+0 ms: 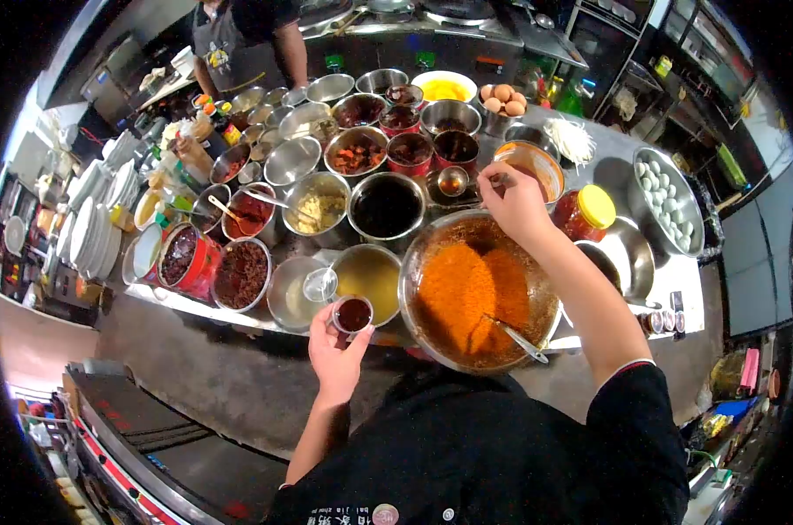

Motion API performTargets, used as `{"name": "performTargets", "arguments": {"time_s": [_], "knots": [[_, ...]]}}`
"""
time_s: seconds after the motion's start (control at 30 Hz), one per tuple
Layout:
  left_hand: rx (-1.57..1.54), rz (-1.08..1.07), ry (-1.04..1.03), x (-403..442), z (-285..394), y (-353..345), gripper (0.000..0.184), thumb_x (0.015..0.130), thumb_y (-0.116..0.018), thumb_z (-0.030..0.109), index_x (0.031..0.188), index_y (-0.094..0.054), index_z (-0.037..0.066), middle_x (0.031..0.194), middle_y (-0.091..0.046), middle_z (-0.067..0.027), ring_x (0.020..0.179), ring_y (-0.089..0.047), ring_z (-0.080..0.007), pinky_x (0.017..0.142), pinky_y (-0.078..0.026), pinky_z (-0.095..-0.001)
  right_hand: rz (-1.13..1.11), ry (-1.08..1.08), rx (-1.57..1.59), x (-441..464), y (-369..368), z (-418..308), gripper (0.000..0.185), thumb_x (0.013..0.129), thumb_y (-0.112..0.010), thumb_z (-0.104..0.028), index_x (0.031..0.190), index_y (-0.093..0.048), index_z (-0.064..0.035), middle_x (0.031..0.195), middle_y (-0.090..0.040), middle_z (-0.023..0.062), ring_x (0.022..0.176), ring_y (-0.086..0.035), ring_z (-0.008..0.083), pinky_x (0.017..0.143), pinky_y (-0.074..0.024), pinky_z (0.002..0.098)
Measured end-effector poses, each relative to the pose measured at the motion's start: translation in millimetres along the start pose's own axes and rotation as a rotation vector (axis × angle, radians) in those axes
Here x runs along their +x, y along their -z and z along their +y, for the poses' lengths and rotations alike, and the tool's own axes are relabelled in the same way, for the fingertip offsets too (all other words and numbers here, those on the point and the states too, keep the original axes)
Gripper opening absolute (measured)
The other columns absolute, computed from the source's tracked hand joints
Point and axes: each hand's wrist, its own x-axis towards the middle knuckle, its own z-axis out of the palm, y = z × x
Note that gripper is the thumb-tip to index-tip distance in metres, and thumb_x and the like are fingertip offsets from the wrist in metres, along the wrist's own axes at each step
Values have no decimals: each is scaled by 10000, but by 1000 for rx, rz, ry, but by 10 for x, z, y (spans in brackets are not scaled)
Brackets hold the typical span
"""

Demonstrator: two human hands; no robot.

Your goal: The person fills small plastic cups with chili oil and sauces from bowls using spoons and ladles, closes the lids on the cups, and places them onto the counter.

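My left hand [335,350] is wrapped round a small cup [354,315] of dark red-brown sauce, near the table's front edge beside a bowl of yellowish liquid [368,278]. My right hand [512,201] is closed in a pinch over the back of the large mixing bowl [408,289]. It appears to grip the handle of a small ladle [452,181] with brown liquid in it, though the fingers hide most of the handle. Orange-red seasoning [458,293] fills much of the mixing bowl, and a metal spoon [521,339] rests in it.
Several metal bowls of sauces and a pot of black liquid [386,206] crowd the table. At right are a yellow-lidded jar [596,206] and a basin of pale eggs [668,197]. Stacked plates [94,241] stand left. Across the table is another person [248,48].
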Motion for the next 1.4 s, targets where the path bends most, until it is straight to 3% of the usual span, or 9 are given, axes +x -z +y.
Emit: {"name": "performTargets", "arguments": {"time_s": [0.23, 0.57, 0.63, 0.8, 0.9, 0.93, 1.17, 1.3, 1.4], "knots": [[-3, 9, -13, 20, -62, 50, 530, 731, -672, -59, 1184, -399, -29, 1094, -569, -126, 1010, -573, -182, 878, -459, -294, 27, -264, 135, -51, 143, -398, 128, 863, -591, -126, 886, -567, -3, 668, -624, 82, 582, -613, 131, 556, -474, 268], [12, 30, 23, 118, -143, 100, 550, 718, -698, -26, 1185, -408, -38, 1111, -564, -124, 1014, -573, -178, 891, -456, -290, -155, -251, 435, -511, 121, -1267, 140, 902, -542, -114, 900, -536, 26, 768, -600, 97, 657, -606, 141, 597, -509, 262], [26, 97, 29, 120, -144, 81, 494, 717, -710, -1, 1144, -463, -20, 1055, -582, -114, 947, -600, -165, 836, -492, -284, -180, -145, 535, -658, 62, -1377, 129, 904, -533, -104, 900, -536, 25, 767, -600, 100, 666, -605, 149, 606, -509, 267], [-35, 72, -17, 109, -267, 185, 521, 707, -728, 17, 1150, -456, -24, 1039, -583, -113, 959, -600, -174, 832, -494, -288, -327, 99, 250, -961, -15, -1493, 76, 849, -561, 5, 920, -569, 31, 782, -625, 103, 686, -620, 132, 626, -505, 249], [-112, 33, -34, 136, -305, 223, 564, 721, -700, -28, 1195, -395, -43, 1108, -564, -140, 998, -586, -192, 883, -473, -295, -474, 442, 71, -990, -12, -1618, 211, 742, -618, 88, 938, -571, 24, 799, -611, 145, 714, -629, 239, 642, -500, 296], [-106, 24, -45, 135, -306, 238, 575, 717, -702, -32, 1200, -389, -40, 1114, -556, -138, 997, -586, -194, 890, -471, -298, -522, 490, 49, -1001, 0, -1685, 269, 699, -639, 81, 950, -573, 11, 843, -602, 150, 744, -619, 290, 656, -496, 325], [-148, 78, -36, 126, -306, 284, 596, 707, -706, -38, 1206, -381, -36, 1125, -545, -121, 1021, -571, -196, 911, -466, -302, -515, 782, -164, -1107, 57, -1723, 324, 682, -650, 45, 994, -580, -2, 881, -590, 154, 739, -602, 313, 613, -490, 353], [-93, 36, -58, 111, -191, 378, 613, 701, -704, -48, 1218, -375, -33, 1150, -527, -129, 1036, -563, -194, 908, -467, -303, -329, 666, -131, -1174, -75, -1506, 257, 732, -614, 75, 977, -579, 5, 836, -601, 137, 711, -613, 265, 615, -494, 315], [-136, 73, -83, 77, -159, 392, 735, 681, -710, -63, 1291, -303, -5, 1168, -496, -152, 1037, -563, -200, 896, -474, -317, -194, 106, 123, -1268, -361, -1246, 136, 800, -594, 55, 930, -580, 14, 759, -610, 113, 658, -612, 164, 626, -494, 262]]}}
